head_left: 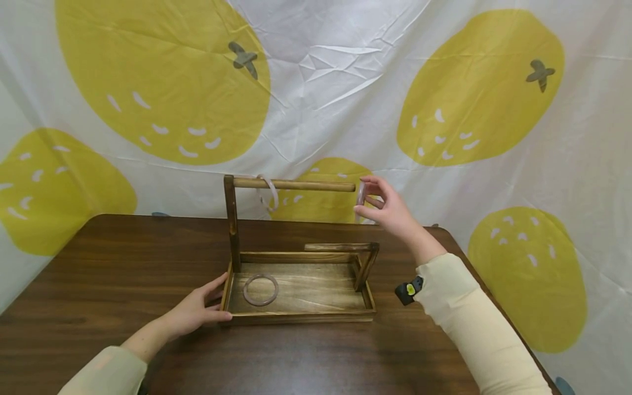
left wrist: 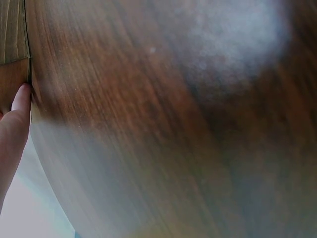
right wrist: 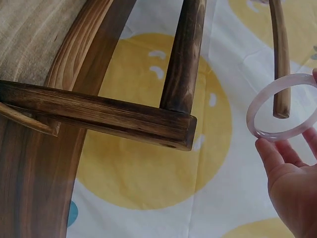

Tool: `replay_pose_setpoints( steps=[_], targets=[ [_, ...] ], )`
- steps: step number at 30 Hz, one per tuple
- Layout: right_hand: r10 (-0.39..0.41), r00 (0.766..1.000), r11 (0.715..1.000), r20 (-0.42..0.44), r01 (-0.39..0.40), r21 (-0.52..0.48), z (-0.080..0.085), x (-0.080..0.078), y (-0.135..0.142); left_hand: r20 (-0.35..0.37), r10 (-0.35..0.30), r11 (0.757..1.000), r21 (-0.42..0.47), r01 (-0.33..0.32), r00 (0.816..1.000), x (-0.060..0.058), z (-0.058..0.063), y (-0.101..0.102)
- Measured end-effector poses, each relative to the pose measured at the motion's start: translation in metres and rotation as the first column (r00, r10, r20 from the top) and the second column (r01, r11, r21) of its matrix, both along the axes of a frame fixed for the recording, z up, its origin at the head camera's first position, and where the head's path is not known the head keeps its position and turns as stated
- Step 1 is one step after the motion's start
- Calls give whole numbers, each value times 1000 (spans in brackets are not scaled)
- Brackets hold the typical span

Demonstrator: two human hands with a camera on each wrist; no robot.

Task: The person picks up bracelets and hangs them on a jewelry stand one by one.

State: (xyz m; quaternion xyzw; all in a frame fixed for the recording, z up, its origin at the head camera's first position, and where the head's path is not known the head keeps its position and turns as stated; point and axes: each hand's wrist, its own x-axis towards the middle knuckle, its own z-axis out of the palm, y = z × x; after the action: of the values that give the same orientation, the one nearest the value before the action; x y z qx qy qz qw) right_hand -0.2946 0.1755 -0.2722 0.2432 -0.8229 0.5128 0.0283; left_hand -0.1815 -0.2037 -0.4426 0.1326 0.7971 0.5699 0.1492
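Observation:
My right hand (head_left: 387, 207) pinches a pale pinkish bangle (head_left: 361, 197) between thumb and fingers, upright at the free end of the upper wooden bar (head_left: 316, 186). In the right wrist view, the bar's tip shows through the bangle's ring (right wrist: 254, 109). A second pale bangle (head_left: 273, 195) hangs on that bar near its post. A third bangle (head_left: 245, 293) lies flat at the left inside the wooden tray (head_left: 301, 316). My left hand (head_left: 192, 310) rests against the tray's left end, thumb (left wrist: 22, 96) at the front corner and forefinger stretched along the side.
A shorter, lower bar (head_left: 336, 247) points left from a post (head_left: 367, 267) at the tray's right end. The stand is on a dark brown table (head_left: 123, 263). Behind it hangs a white cloth (head_left: 336, 109) with yellow fruit prints. A small black device (head_left: 408, 291) is at the right cuff.

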Motion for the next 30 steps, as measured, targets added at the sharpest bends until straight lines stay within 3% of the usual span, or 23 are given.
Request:
replay_pose_setpoints(
  steps=[16,30],
  targets=[
    [27,999,1000,36,-27,-3,9,-11,0,-2,-4,1000,-1,4,1000,1,1,1],
    [23,1000,1000,12,-23,14,14,-17,-4,-4,-10,1000,8,10,1000,1,2,1]
  ],
)
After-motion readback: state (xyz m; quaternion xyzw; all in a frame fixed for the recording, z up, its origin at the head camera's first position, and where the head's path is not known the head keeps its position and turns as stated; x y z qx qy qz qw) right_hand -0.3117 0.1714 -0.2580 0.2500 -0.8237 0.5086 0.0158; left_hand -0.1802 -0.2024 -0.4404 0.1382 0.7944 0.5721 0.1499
